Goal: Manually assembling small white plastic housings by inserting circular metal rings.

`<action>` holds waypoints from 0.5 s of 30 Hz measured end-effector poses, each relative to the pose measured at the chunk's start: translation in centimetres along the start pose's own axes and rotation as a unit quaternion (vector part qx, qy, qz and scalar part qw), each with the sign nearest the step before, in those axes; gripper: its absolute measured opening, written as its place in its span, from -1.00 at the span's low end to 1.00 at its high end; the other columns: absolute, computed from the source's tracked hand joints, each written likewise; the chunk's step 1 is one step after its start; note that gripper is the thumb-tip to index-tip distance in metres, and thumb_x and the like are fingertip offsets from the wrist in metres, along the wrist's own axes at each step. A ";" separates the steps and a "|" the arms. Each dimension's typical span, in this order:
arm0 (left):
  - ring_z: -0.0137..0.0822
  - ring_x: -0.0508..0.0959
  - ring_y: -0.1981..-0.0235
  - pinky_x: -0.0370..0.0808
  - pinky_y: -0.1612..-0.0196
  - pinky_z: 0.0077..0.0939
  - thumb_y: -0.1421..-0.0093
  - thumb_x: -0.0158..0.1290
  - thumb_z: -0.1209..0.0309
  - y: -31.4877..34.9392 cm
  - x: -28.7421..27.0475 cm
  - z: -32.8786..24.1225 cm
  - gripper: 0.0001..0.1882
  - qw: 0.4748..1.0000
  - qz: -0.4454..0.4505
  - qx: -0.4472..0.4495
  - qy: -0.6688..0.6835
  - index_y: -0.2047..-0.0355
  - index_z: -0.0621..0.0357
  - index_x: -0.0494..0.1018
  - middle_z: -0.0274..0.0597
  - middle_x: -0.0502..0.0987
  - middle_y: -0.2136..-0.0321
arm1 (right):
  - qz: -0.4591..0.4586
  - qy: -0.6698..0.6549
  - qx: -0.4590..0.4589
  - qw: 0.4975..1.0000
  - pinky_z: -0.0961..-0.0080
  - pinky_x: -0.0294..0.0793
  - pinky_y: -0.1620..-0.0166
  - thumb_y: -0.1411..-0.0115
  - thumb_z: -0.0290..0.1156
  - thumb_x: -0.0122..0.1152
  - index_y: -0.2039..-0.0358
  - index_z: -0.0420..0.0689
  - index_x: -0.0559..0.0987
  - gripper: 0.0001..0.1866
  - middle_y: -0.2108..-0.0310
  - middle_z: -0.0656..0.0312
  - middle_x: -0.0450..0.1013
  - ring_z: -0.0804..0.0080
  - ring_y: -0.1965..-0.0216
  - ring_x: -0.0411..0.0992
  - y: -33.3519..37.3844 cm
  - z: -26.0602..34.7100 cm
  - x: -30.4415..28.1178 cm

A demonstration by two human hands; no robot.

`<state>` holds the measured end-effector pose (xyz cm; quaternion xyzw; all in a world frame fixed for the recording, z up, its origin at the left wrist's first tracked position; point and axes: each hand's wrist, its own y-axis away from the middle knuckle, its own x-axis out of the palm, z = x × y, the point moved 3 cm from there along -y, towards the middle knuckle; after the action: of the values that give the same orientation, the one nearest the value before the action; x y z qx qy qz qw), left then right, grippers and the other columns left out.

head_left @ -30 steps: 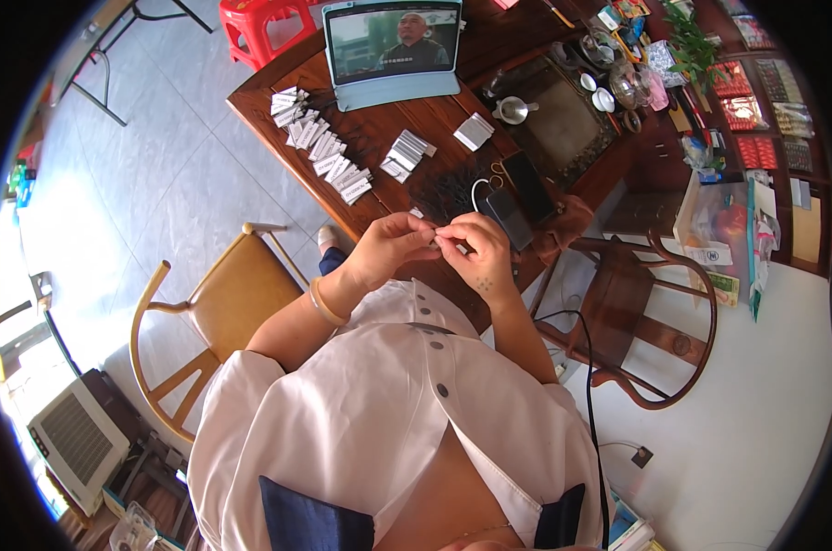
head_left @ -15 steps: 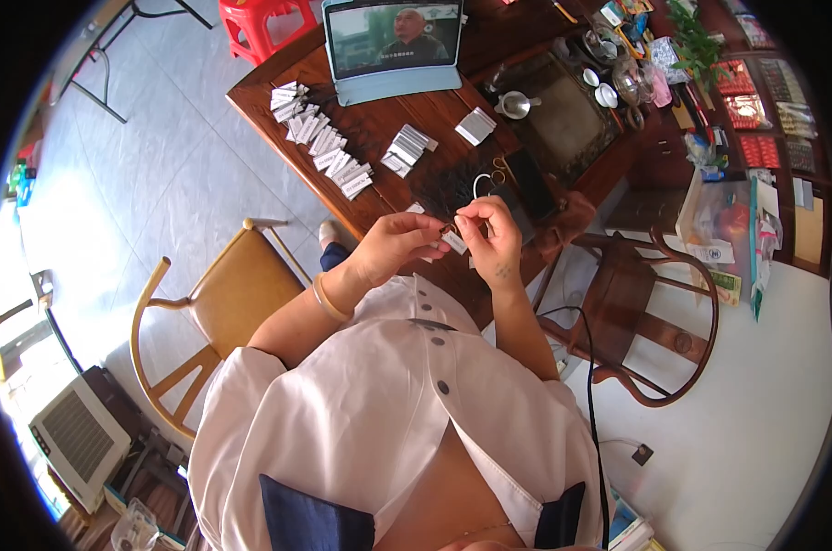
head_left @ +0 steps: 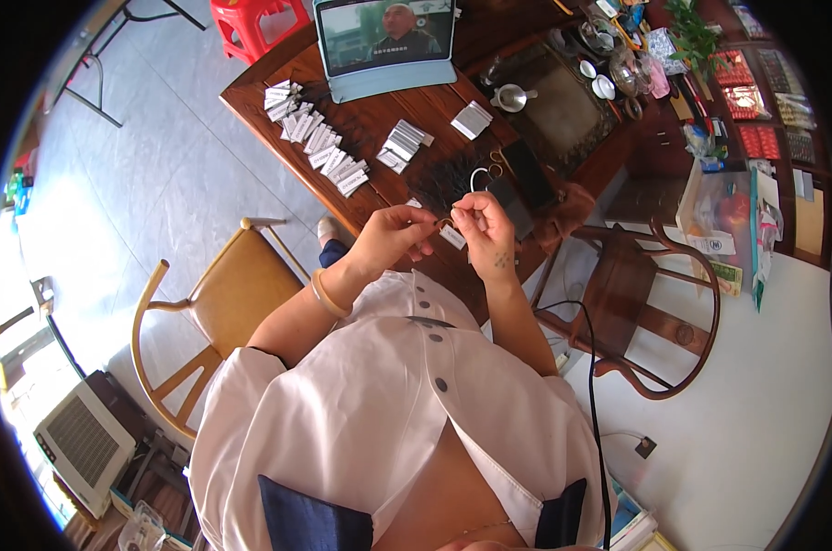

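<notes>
Close above the table's near edge, my left hand (head_left: pixel 390 241) and my right hand (head_left: pixel 485 235) face each other with fingertips pinched. Between them runs a thin dark string, and a small white tag (head_left: pixel 452 236) hangs from it. Fingers cover most of the string, so its exact shape is hard to make out. Beyond my hands lies a tangle of black strings (head_left: pixel 441 181). A stack of white tags (head_left: pixel 404 145) sits farther off, with a smaller stack (head_left: pixel 472 120) to its right. Overlapping white tags (head_left: pixel 317 138) form a long row at the left.
A tablet (head_left: pixel 387 46) in a light blue case stands at the table's far side. Scissors (head_left: pixel 496 165) and a black box (head_left: pixel 529 174) lie right of the strings. A tea tray (head_left: pixel 572 129) is beyond. Chairs (head_left: pixel 228 292) flank me; a black cable (head_left: pixel 592 395) hangs at right.
My hands have drawn slightly apart, and the string between them shows more. The tag now hangs lower beside my right fingers. The whole view has shifted a little.
</notes>
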<state>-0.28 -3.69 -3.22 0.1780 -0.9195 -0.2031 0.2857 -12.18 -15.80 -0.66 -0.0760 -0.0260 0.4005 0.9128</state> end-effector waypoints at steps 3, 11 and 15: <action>-0.51 0.55 0.49 0.50 0.43 -0.68 -0.20 0.09 0.40 0.5 0.9 -0.8 -0.81 0.999 0.029 0.040 0.012 0.25 0.27 0.52 -0.29 0.55 0.41 | 0.004 -0.069 0.055 0.996 0.72 0.35 0.40 -0.25 -0.54 0.09 0.27 -0.19 0.43 -0.94 0.32 0.22 0.44 0.64 0.47 0.35 0.1 0.3 0.6; -0.47 0.57 0.45 0.55 0.37 -0.63 -0.21 0.07 0.42 0.4 0.5 -0.3 -0.80 0.989 0.005 0.084 -0.118 0.24 0.32 0.51 -0.25 0.55 0.39 | -0.012 -0.254 0.146 0.956 0.71 0.31 0.52 -0.31 -0.47 0.00 0.25 -0.18 0.37 -0.94 0.44 0.17 0.46 0.59 0.58 0.33 0.6 -0.1 1.2; -0.40 0.58 0.33 0.56 0.21 -0.54 -0.26 0.04 0.38 0.0 0.1 -0.5 -0.74 0.991 0.063 0.025 -0.116 0.16 0.37 0.46 -0.13 0.56 0.31 | 0.006 -0.224 0.139 0.965 0.73 0.29 0.54 -0.30 -0.47 0.02 0.24 -0.18 0.38 -0.92 0.43 0.16 0.47 0.60 0.59 0.33 0.5 -0.8 1.3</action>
<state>-0.02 -3.86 -2.81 0.1019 -0.9604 -0.1813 0.1851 -11.61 -14.63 -1.57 0.1435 -0.1735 0.4124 0.8828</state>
